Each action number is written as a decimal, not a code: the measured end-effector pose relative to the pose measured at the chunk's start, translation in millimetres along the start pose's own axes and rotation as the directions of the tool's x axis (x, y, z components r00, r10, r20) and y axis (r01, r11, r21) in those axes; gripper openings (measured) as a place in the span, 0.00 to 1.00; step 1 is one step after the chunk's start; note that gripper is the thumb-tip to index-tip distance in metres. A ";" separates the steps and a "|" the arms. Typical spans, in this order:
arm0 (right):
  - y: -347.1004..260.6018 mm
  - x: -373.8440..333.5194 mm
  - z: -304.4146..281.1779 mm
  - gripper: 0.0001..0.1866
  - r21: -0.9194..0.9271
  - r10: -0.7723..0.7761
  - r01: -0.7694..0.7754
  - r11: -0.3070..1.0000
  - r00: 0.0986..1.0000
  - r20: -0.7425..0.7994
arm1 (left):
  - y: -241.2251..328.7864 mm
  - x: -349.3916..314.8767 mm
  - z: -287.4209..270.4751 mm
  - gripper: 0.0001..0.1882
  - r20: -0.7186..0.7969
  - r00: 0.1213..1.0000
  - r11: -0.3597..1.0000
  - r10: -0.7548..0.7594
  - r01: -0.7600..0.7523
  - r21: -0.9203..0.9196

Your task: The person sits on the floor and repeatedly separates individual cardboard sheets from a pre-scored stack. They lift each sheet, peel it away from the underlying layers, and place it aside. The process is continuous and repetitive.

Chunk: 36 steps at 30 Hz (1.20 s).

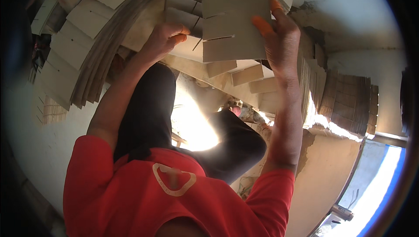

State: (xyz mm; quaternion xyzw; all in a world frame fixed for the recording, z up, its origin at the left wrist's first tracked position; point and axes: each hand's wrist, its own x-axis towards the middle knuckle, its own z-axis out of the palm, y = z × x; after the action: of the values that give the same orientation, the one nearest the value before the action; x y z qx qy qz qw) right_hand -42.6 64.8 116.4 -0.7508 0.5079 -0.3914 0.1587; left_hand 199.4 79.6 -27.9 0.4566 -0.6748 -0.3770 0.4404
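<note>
Cardboard sheet [233,23], grey-tan, flat and oblong, slotted along its left edge, raised at the top centre of the view and partly cut off by the upper rim. Held along its right edge in the grip of the right hand [281,40]: orange-covered thumb [262,26] laid on the near face, orange-covered finger [275,4] at the edge higher up. Directly left of that grip, with a long axis running roughly up and down the view, away from the body, and with slots opening crosswise on the side of the left hand [161,40]. Nearer by far to the right hand, in contact with it; apart from the left one, a little beyond its fingertips. Left grip narrow, with orange-covered tips drawn close together, just beside slotted grey cardboard pieces [183,16]; cannot tell of anything pinched there. Below the raised sheet, overlapping tan cardboard flaps [246,75] along a beige surface [185,65]. Farther left, a long fan of overlapping pale cardboard sheets [85,20] with dark slits. At right, upright brown cardboard bundles [347,101] near a pale wall [358,27]. Toward the bottom, a short-sleeved red shirt [131,189] and black trousers [146,106], with glaring sunlight between the knees.
</note>
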 end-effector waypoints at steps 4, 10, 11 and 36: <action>-5.2 8.0 3.0 0.26 -0.160 -0.068 0.070 0.985 0.998 0.017 | -2.0 3.4 1.7 0.09 -0.001 1.000 1.000 -0.005 0.005 0.018; 9.7 18.2 11.2 0.28 -0.049 -0.102 0.104 0.993 0.993 0.052 | -8.6 5.0 2.3 0.08 -0.004 1.000 0.999 -0.023 0.023 -0.029; 9.8 18.7 12.7 0.28 -0.045 -0.095 0.097 0.994 0.994 0.061 | -8.0 5.5 1.5 0.08 0.001 1.000 1.000 -0.019 0.019 -0.019; -8.5 25.2 34.4 0.24 -0.121 -0.063 0.092 0.988 0.972 0.226 | -4.6 9.3 2.1 0.08 0.013 0.995 0.992 -0.101 0.102 -0.077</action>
State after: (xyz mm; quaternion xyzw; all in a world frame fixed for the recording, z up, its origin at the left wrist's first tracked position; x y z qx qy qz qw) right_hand -6.9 40.6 110.4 -0.8179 0.4817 -0.2771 0.1492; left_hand 196.9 69.7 -30.4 0.4711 -0.6376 -0.4272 0.4348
